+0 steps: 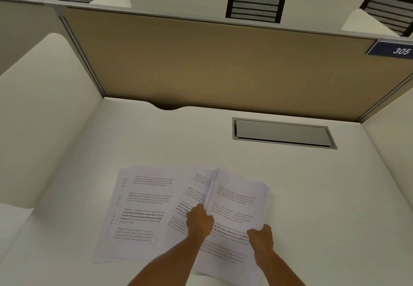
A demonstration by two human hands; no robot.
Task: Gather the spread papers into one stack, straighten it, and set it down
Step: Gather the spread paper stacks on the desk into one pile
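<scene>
Down on the white desk the papers lie near its front edge, fanned into overlapping printed sheets, the widest sheet to the left. Both hands work at the right part of the spread. The left hand is closed on the near left edge of a raised bundle, thumb on top. The right hand pinches that bundle's near right corner; its fingers seem to curl beneath, though blur hides them. The bundle tilts up off the sheets below. Farther back, to the right, a grey hatch sits flush in the desk before the tan partition.
</scene>
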